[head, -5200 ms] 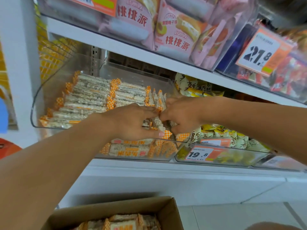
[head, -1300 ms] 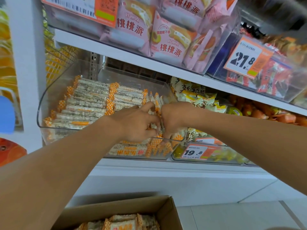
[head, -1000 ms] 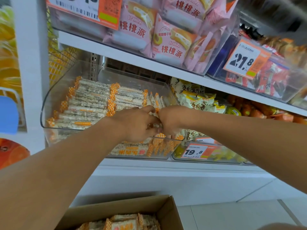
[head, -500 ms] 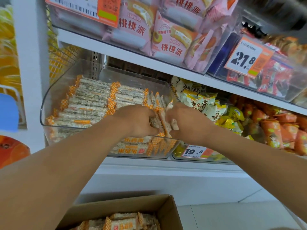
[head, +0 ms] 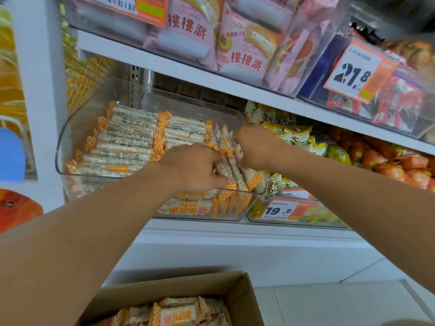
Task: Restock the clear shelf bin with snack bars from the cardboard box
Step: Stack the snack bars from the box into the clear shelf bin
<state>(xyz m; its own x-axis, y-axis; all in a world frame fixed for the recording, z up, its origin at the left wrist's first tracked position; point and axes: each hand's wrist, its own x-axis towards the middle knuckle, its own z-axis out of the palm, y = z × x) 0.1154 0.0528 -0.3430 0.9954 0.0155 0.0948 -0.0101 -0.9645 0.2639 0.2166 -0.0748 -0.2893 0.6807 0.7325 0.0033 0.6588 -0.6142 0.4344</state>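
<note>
The clear shelf bin (head: 70,147) on the middle shelf holds rows of white snack bars (head: 127,137) with orange checkered ends. At its right end several bars stand on edge (head: 231,170). My left hand (head: 193,168) and my right hand (head: 256,147) are both inside the bin, fingers curled around that upright bunch from either side. The cardboard box (head: 235,288) sits below at the frame's bottom, open, with more of the same bars (head: 179,311) inside.
A neighbouring clear bin (head: 294,220) with yellow packets and a 19.8 price tag stands right of the bin. Orange packets (head: 388,161) lie further right. Pink pastry bags (head: 244,48) fill the shelf above. A white upright post (head: 40,90) borders the left.
My hands, pressed together at the bin's right end a second ago, have parted slightly, and both now grip the upright bars; the right hand shifted back and up.
</note>
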